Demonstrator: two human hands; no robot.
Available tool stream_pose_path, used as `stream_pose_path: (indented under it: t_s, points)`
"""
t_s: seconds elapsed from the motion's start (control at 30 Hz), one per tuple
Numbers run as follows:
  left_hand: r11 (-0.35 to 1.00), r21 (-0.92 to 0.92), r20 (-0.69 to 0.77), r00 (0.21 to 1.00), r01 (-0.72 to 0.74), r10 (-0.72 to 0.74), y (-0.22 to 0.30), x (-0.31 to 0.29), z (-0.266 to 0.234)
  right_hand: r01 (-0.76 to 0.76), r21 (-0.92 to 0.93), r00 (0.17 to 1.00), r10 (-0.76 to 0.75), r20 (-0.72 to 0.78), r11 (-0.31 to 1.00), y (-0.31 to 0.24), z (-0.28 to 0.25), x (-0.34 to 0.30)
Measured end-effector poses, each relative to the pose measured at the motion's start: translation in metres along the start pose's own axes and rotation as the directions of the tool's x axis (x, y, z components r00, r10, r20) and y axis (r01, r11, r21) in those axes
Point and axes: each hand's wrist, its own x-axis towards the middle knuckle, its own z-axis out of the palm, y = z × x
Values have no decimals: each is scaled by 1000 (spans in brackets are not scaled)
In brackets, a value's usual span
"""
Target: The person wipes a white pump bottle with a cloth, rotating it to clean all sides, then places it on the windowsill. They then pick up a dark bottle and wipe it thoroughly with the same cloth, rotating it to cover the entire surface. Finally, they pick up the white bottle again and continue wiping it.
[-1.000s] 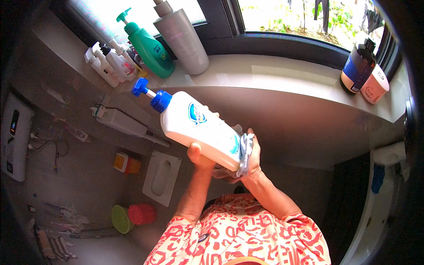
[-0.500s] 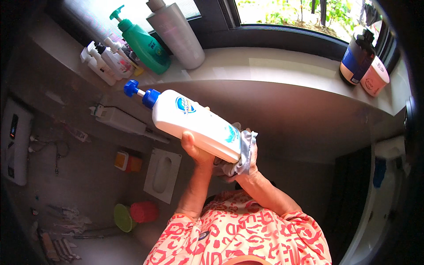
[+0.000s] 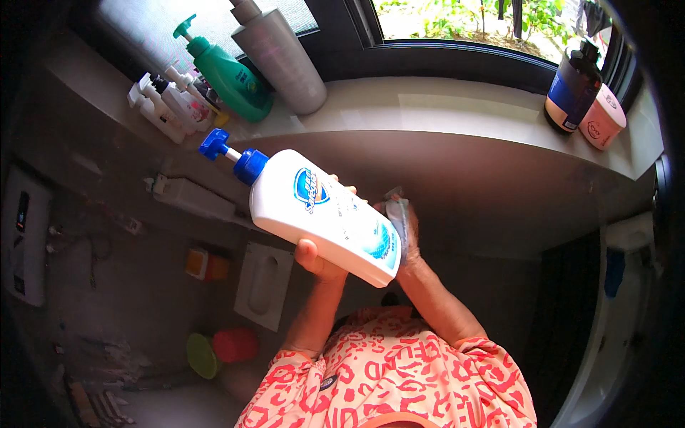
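A white pump bottle (image 3: 321, 214) with a blue pump head (image 3: 227, 151) lies tilted in front of me, its base toward the lower right. My left hand (image 3: 319, 261) grips it round the middle from beneath, the thumb on the near side and fingertips showing over the far edge. At the bottle's base, my right hand (image 3: 412, 239) holds a pale grey cloth (image 3: 397, 214) against the end of the bottle. Most of the right hand's fingers are hidden behind the cloth and the bottle.
Along the windowsill (image 3: 428, 107) stand a green pump bottle (image 3: 232, 82), a tall grey bottle (image 3: 282, 60), several small white bottles (image 3: 163, 114), a dark bottle (image 3: 573, 89) and a pink jar (image 3: 604, 120). Below are a squat toilet (image 3: 264, 285), a red bucket (image 3: 235, 344) and a green basin (image 3: 203, 355).
The bottle has turned so its label faces up more fully. My right hand and the cloth have shifted from under the base to its far side, and less cloth shows.
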Motion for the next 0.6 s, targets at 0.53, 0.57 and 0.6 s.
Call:
stream_pose_path:
  t_s: [0.53, 0.57, 0.6]
  points:
    - [967, 67, 36, 968, 247, -250, 1, -12, -8, 763, -628, 646, -223, 730, 151, -56, 66, -62]
    - [961, 58, 60, 960, 270, -273, 0, -14, -9, 786, -605, 614, -267, 743, 124, -57, 73, -60]
    - [950, 70, 48, 950, 305, -308, -1, -19, -12, 795, -577, 606, -291, 741, 186, -59, 77, -56]
